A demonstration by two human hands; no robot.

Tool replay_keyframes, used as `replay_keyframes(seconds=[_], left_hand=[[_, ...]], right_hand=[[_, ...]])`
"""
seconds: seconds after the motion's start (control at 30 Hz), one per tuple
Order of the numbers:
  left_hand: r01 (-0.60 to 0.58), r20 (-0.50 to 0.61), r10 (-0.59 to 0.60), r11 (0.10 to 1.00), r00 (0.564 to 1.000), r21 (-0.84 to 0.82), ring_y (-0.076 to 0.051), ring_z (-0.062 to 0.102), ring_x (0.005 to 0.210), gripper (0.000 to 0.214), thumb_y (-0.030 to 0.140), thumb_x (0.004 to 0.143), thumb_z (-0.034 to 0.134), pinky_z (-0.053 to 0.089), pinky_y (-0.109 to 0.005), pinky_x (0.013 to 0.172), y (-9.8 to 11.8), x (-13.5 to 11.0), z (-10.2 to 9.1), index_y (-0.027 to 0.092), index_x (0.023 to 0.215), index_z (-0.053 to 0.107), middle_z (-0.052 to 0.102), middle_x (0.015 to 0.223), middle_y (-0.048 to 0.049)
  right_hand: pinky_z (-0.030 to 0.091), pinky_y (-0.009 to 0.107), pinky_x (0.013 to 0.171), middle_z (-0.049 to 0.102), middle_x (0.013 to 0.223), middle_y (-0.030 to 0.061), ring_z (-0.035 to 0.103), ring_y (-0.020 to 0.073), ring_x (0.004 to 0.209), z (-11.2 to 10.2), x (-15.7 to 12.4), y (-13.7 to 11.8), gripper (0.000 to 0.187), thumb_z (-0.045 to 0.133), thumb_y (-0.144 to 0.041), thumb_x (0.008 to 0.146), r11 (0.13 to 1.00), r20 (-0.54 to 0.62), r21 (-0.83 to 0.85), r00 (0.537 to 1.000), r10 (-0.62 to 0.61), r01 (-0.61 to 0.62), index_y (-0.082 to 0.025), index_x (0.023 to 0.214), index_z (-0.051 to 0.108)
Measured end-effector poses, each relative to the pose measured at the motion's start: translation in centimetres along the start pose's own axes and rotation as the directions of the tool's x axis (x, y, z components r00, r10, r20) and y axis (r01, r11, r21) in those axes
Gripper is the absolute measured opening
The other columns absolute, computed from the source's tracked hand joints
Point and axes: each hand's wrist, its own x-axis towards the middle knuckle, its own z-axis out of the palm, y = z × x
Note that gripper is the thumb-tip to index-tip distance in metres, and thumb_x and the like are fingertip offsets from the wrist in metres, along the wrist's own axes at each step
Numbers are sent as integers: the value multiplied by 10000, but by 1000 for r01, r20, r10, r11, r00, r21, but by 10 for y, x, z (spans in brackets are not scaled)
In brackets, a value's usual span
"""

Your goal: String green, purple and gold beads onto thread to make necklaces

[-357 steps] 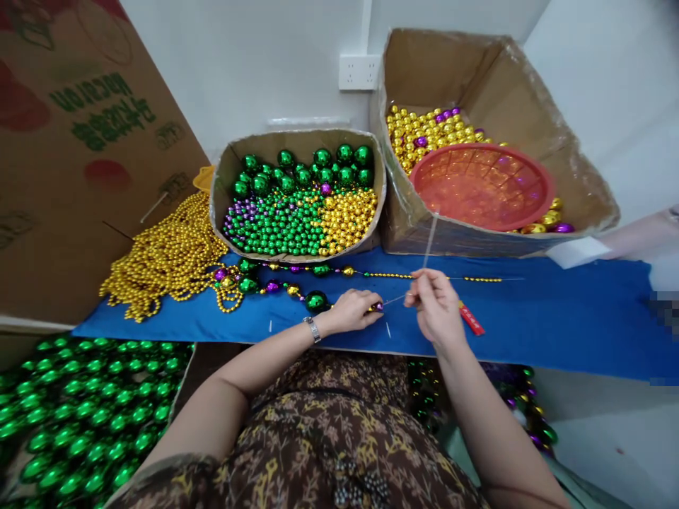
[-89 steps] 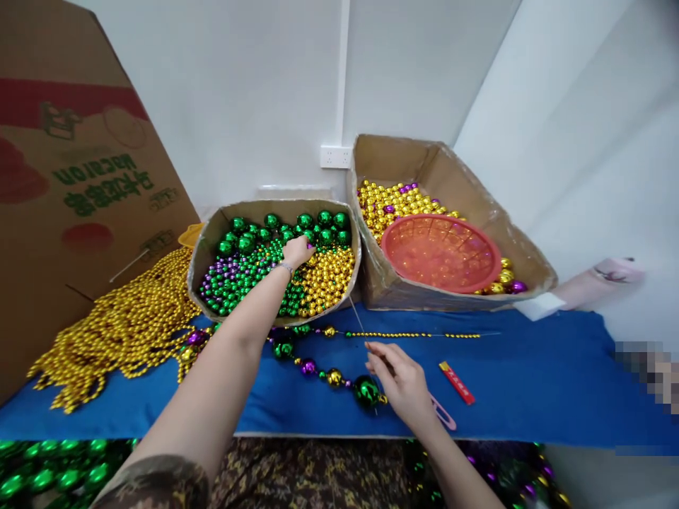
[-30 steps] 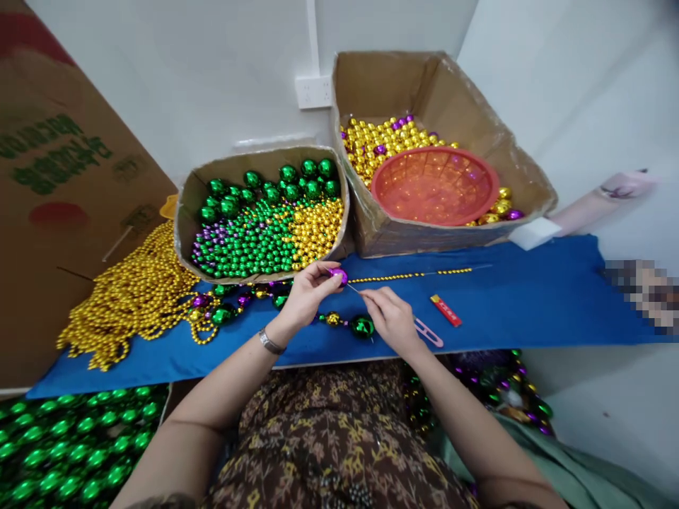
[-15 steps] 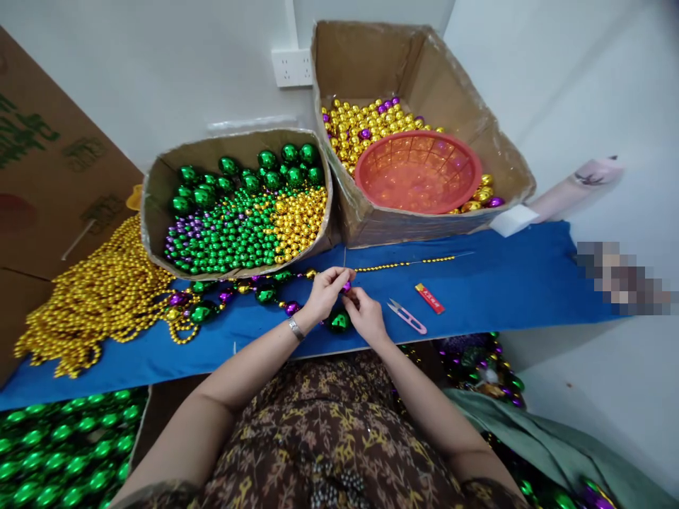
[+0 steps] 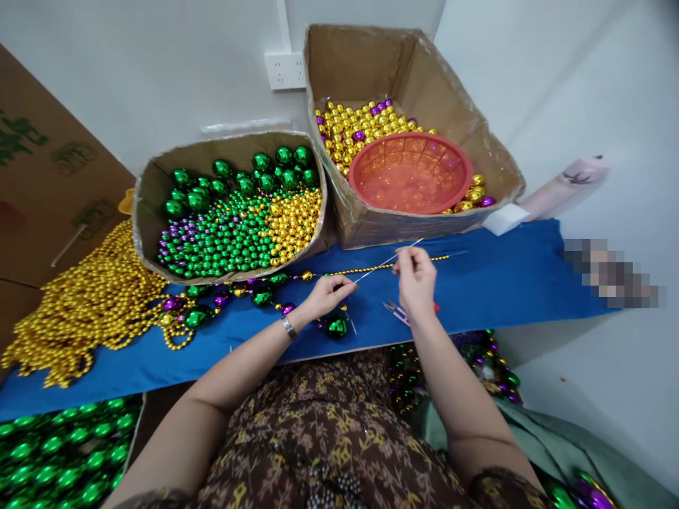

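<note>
A thin pale thread [image 5: 375, 268] runs taut between my two hands above the blue cloth. My left hand [image 5: 329, 294], with a watch at its wrist, pinches its lower end; whether a bead is hidden in those fingers I cannot tell. Higher and to the right, my right hand [image 5: 416, 279] is closed on the thread, whose tip sticks out past the fingers. Below my left hand lies a large green bead [image 5: 335, 326]. Behind the hands a string of small gold beads [image 5: 361, 270] stretches across the cloth. Pink thread snips [image 5: 395, 312] lie partly behind my right hand.
At the back stand a carton of loose green, purple and gold beads [image 5: 138, 233] and a taller carton [image 5: 366, 230] bearing a red basket [image 5: 356, 180]. Gold bead strands [image 5: 79, 304] heap at left. A mixed bead garland [image 5: 199, 316] lies along the blue cloth [image 5: 509, 283].
My hands have moved apart, the right one going up and right, drawing the thread out between them. The purple bead at my fingers is out of sight. My right hand now covers most of the red packet.
</note>
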Motion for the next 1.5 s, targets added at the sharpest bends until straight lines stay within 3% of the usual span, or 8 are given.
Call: replay_keyframes(seconds=[0.23,0.4,0.6,0.7,0.8,1.1,1.23,1.5], left_hand=[[-42,93,38,998,995,43,-137,560,689,366,470,861,538,419,-245,664,3,-1,-16,133,768,648,653,737,-32],[39,5,-39,999,999,7,-119,526,599,363,482,850,563,393,-234,589,3,-7,-33,135,778,643,626,639,-18],[50,-93,-69,981,993,-186,-124,586,640,334,468,832,620,435,-229,615,23,-15,-49,137,815,658,669,683,-39],[27,-124,-60,968,990,-251,-140,622,685,319,453,807,658,472,-246,658,35,-18,-55,136,841,669,696,732,-58],[18,-148,-71,941,986,-337,-140,635,681,307,440,791,681,491,-250,668,45,-21,-60,138,848,669,694,725,-54],[-8,-224,-115,875,968,-484,-56,411,486,263,379,734,744,396,-185,507,62,-30,-67,137,786,657,465,531,48],[14,-237,-155,863,959,-505,-41,278,440,213,345,771,717,326,-173,461,62,-30,-67,142,805,664,321,484,82],[33,-259,-191,858,947,-512,-46,273,443,187,336,787,699,320,-177,458,65,-29,-66,154,807,662,311,491,77]], right_hand=[[402,155,479,491,647,-78,479,45,513,-44,45,0,283,611,-471,802,965,-263,247,952,156,-90,-200,818,534],[401,149,457,544,733,-69,492,35,497,-80,66,6,279,580,-479,805,951,-423,272,869,255,-147,-218,849,493],[463,222,555,675,758,13,587,104,544,-92,42,21,311,467,-502,887,928,28,-348,988,153,-134,-203,927,541],[470,260,669,710,925,66,668,168,761,-85,21,20,282,356,-366,966,553,328,-817,920,212,164,-207,1046,576],[455,280,691,695,1025,87,670,218,881,-74,6,18,283,365,-331,969,259,452,-888,825,340,380,-227,1081,604],[460,299,754,668,1062,135,651,226,966,-66,-6,19,286,383,-271,965,174,482,-873,751,451,455,-204,1088,633],[456,292,770,635,1149,105,636,216,1001,-82,22,23,376,297,-383,997,143,404,-913,802,440,382,-247,1191,588],[440,297,747,538,1239,180,625,214,1004,-114,95,47,407,304,-137,958,57,189,-982,893,409,182,-177,1281,549]])
